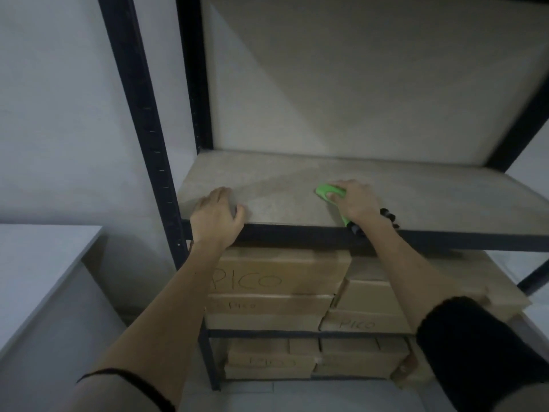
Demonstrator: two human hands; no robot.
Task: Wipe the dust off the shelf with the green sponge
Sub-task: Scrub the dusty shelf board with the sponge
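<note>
Head view looks up at a tall black metal rack with a flat grey board shelf (297, 185) at about chest height. The right hand (356, 200) presses down on a bright green sponge (328, 192), with fingers curled over its top. The sponge sits on the shelf board, near the middle and a little toward the front edge. It looks like it has a green handle (344, 220) that runs back under the palm to the front edge, but the hand hides most of it. The left hand (215, 214) rests on the front left part of the shelf with fingers loosely bent and nothing in it. It seems to be steadying the person.

I think the wiping is under way but not done. A slightly darker band runs across the board from the left toward the sponge. That may be a wiped path or just a shadow; I cannot tell. The back of the board and the whole right side look pale, so they are likely left to do.

Nothing stands on this board, so the sponge has lots of room to slide. The black posts (193, 84) on the left, the back wall panel (356, 84) and the front lip are the edges to watch. Brown cardboard boxes (282, 278) fill the shelves below, well out of the way.
</note>
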